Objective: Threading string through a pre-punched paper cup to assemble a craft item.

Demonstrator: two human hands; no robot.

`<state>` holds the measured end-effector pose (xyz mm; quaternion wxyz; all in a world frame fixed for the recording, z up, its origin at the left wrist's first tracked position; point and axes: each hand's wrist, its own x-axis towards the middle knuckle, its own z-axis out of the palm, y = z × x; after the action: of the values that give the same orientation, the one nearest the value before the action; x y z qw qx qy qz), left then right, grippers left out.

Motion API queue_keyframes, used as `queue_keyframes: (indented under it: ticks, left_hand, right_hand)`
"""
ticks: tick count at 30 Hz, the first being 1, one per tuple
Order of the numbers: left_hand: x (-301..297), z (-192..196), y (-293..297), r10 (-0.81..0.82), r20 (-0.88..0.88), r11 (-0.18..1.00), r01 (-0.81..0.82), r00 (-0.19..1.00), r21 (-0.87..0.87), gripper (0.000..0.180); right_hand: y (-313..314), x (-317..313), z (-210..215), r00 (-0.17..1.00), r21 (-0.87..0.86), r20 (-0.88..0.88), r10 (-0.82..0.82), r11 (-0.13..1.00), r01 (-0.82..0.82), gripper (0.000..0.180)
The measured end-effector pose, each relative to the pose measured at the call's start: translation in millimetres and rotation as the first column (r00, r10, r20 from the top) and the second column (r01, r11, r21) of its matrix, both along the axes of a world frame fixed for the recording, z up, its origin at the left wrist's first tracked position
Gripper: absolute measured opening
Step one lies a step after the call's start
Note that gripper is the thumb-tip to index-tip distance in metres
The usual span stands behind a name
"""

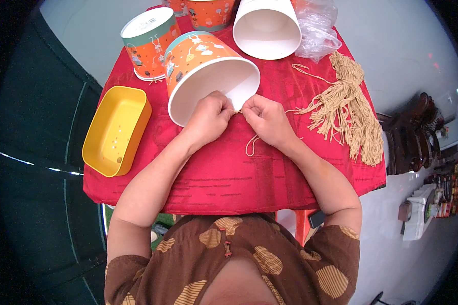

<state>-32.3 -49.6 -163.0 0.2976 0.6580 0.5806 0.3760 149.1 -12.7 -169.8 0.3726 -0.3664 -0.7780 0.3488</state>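
An orange paper bucket (201, 56) with a green band lies on its side, its white open mouth turned toward me. At the lower right of its rim, both my hands pinch a thin tan string (251, 146), whose loose end curls down onto the cloth. My left hand (208, 116) is closed on the string in front of the bucket's mouth. My right hand (267, 120) is closed on it just to the right, the fingertips of both almost meeting. Whether the string passes through the rim is hidden by my fingers.
A yellow tub (114, 133) with small bits inside stands at the left. More buckets stand behind: one upside down (150, 43), one on its side (267, 30). A bundle of tan strings (348, 107) lies right, below a clear plastic bag (315, 30). Red cloth (208, 183) covers the table.
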Motion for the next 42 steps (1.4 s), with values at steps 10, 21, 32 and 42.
queue_keyframes:
  ticks: [10,21,32,42]
  left_hand:
    - [0.1,-1.7,-1.6,0.074,-0.12,0.991,-0.06,0.99,0.123,0.011]
    - [0.1,-2.2,-0.7,0.122,-0.158,0.986,-0.101,0.98,0.131,0.009]
    - [-3.7,5.8,-3.7,0.015,-0.125,0.998,-0.006,0.992,0.07,0.009]
    - [4.5,2.8,-7.9,0.009,-0.226,0.985,0.03,0.974,0.168,0.012]
  right_hand:
    - [-2.4,2.6,0.8,0.989,0.108,0.149,-0.018,0.994,0.002,0.007]
    - [-1.3,5.0,3.1,0.973,0.144,0.232,-0.002,0.989,-0.032,0.009]
    - [0.2,6.3,-5.0,0.963,0.211,0.263,-0.056,0.977,-0.001,0.009]
    - [-0.6,5.9,-3.8,0.956,0.19,0.291,-0.045,0.982,-0.012,0.01]
